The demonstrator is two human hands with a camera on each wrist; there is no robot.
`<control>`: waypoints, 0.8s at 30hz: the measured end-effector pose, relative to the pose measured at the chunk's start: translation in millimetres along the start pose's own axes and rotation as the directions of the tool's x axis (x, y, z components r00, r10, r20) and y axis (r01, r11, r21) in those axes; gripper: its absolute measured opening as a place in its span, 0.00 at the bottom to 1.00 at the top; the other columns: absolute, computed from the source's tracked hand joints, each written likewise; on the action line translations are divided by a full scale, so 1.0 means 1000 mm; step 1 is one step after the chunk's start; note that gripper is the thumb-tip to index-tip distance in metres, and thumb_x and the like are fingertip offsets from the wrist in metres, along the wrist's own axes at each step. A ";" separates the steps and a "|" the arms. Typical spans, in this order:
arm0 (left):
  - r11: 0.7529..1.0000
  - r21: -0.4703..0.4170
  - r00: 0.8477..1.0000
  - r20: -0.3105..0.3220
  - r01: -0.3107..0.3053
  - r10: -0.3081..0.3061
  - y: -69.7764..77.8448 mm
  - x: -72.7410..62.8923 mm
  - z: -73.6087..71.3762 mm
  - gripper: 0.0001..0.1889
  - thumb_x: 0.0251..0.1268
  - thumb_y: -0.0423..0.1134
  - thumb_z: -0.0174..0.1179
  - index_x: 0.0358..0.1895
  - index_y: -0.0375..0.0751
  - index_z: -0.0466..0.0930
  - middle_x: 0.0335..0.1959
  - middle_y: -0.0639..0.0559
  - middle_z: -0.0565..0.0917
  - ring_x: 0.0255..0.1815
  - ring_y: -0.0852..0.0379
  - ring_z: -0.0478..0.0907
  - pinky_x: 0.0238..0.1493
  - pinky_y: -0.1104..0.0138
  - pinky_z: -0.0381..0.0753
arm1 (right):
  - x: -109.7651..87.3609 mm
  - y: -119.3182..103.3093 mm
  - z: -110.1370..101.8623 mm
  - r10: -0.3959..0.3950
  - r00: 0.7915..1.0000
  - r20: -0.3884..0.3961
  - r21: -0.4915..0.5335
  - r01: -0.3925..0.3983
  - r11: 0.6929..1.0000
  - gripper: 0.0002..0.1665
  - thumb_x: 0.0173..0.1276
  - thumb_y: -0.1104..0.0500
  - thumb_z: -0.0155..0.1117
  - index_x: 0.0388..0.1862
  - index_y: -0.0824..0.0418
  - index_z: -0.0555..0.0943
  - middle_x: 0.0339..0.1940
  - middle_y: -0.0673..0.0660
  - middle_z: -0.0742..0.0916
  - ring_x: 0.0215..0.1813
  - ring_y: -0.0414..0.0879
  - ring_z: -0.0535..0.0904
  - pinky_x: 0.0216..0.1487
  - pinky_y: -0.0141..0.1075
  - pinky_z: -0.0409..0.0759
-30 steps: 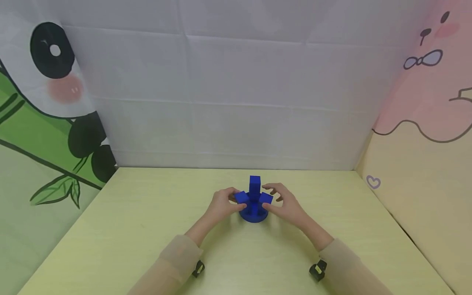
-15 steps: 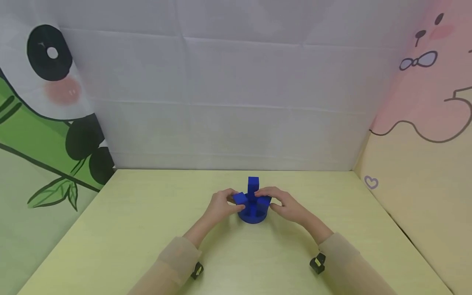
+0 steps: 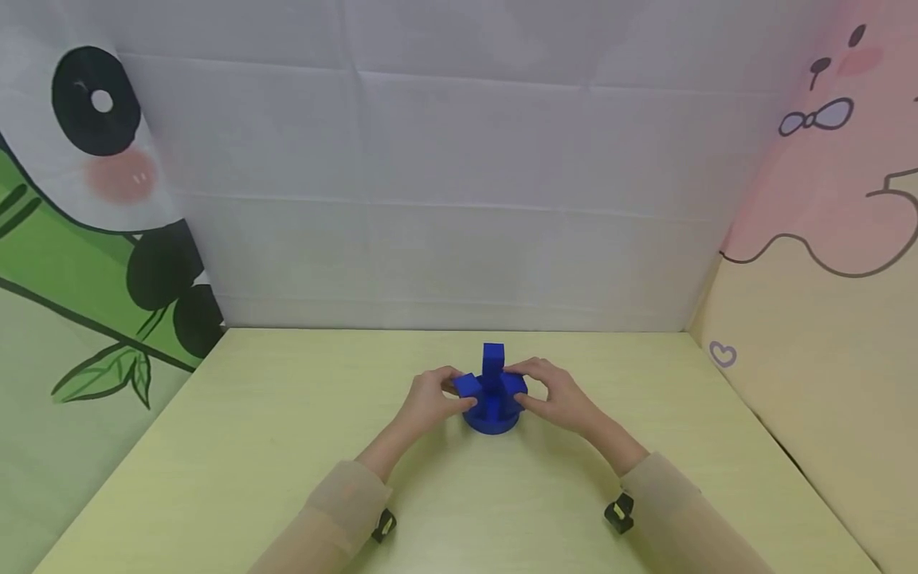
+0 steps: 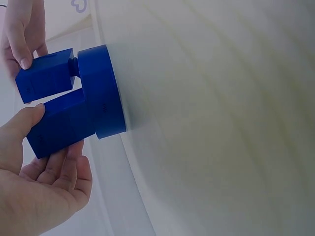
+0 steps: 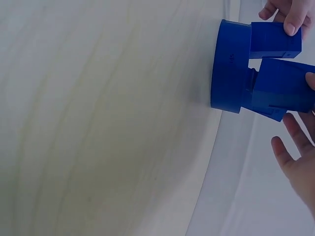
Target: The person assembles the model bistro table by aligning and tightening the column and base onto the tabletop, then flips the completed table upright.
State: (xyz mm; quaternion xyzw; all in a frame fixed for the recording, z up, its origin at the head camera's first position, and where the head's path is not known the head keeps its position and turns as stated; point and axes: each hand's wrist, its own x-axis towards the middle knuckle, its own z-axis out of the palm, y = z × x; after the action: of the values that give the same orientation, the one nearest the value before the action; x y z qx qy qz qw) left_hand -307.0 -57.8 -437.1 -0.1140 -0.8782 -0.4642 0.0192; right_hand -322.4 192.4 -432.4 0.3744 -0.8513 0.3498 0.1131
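Observation:
A round blue base [image 3: 492,426] stands on the table, with several blue rectangular blocks rising from it. The left block [image 3: 468,386] sits between the thumb and fingers of my left hand [image 3: 426,400]; the left wrist view shows the thumb [image 4: 30,118] on its upper edge and the fingers below. My right hand [image 3: 561,400] holds the right block [image 3: 513,384], thumb in front and forefinger behind. In the right wrist view this block [image 5: 283,86] leans on a narrow neck at the base. The back block [image 3: 493,359] stands upright, touched by neither palm.
The pale yellow tabletop [image 3: 488,502] spreads around the base. A white cloth [image 3: 459,199] hangs behind it, with cartoon-printed panels [image 3: 817,319] at both sides. Black wrist devices [image 3: 620,513] sit under the sleeves.
The right fingers reached over the right block, then drew back to its far side while the thumb came to its front. That block has turned a little. The left hand stays on its block.

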 end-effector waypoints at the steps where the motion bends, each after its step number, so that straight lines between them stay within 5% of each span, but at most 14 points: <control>1: 1.000 0.001 1.000 -0.002 -0.004 0.004 0.000 0.000 0.000 0.19 0.50 0.44 0.71 0.44 0.40 0.80 0.34 0.52 0.85 0.39 0.55 0.81 0.42 0.60 0.79 | 0.001 -0.001 0.001 0.008 1.000 -0.021 -0.013 -0.009 1.000 0.23 0.61 0.58 0.68 0.56 0.56 0.78 0.50 0.52 0.83 0.54 0.47 0.78 0.56 0.48 0.75; 7: 1.000 0.004 1.000 -0.006 -0.010 0.010 0.000 0.000 0.001 0.19 0.51 0.44 0.71 0.45 0.40 0.80 0.34 0.52 0.84 0.40 0.55 0.82 0.42 0.60 0.79 | 0.003 -0.010 0.006 0.117 0.988 -0.104 -0.066 -0.124 0.990 0.23 0.57 0.55 0.72 0.52 0.58 0.81 0.35 0.50 0.82 0.40 0.47 0.77 0.43 0.44 0.78; 15: 1.000 0.014 1.000 -0.003 -0.007 0.007 0.002 -0.002 0.000 0.19 0.52 0.44 0.70 0.45 0.39 0.80 0.35 0.52 0.84 0.41 0.54 0.81 0.43 0.59 0.79 | 0.007 -0.016 0.008 0.225 0.967 -0.116 -0.062 -0.233 0.971 0.24 0.56 0.53 0.73 0.51 0.58 0.81 0.34 0.52 0.81 0.40 0.53 0.79 0.42 0.41 0.80; 24: 1.000 0.019 1.000 0.002 -0.009 0.009 0.002 -0.002 -0.001 0.20 0.52 0.44 0.71 0.46 0.39 0.80 0.35 0.51 0.85 0.40 0.54 0.81 0.43 0.59 0.80 | 0.005 -0.014 -0.002 0.133 0.991 0.023 0.032 -0.134 0.990 0.34 0.59 0.55 0.70 0.64 0.57 0.72 0.62 0.57 0.76 0.62 0.55 0.72 0.54 0.53 0.76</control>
State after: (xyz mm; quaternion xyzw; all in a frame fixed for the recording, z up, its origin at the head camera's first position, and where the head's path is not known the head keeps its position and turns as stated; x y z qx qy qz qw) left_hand -304.8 -57.7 -435.6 -0.1182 -0.8821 -0.4556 0.0215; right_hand -315.4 184.1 -421.5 0.3220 -0.8695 0.3671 0.0743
